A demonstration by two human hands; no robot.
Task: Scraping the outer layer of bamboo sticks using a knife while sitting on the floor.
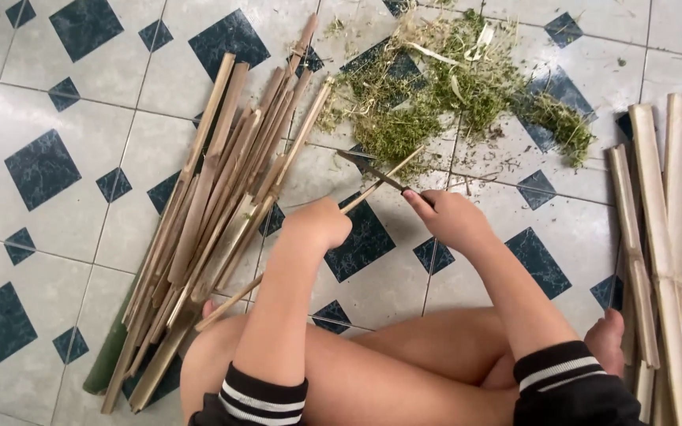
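Far left, at about nine o'clock: pale tiled floor (41,95) with dark diamond insets, then a loose sheaf of split bamboo strips (215,205) lying fanned from seven o'clock up toward twelve. Just right of the sheaf, the left hand (319,225), clenched in a fist round a thin bamboo strip (361,199); strip slanting from seven o'clock near the knee up to one o'clock, free tip out past the fist and above the floor. Across that tip, a dark knife blade (369,170), edge laid on the strip just beyond the left knuckles. Behind it, the right hand (447,217), closed round the knife's handle with the forefinger stretched along the back of the blade. Up at twelve to one o'clock, a heap of green shavings (451,87) with pale curls in it, well apart from both hands. At three o'clock, a few broader bamboo slats (657,237) lying side by side by the right foot. Judged from this: paring the thin strip, mid-stroke, blade engaged near the tip. For a further stroke: a shallow blade angle, a push away from the body toward the shavings, a firm left-hand hold, and knuckles kept behind the edge; a steep angle likely to bite in and snap so slim a strip.
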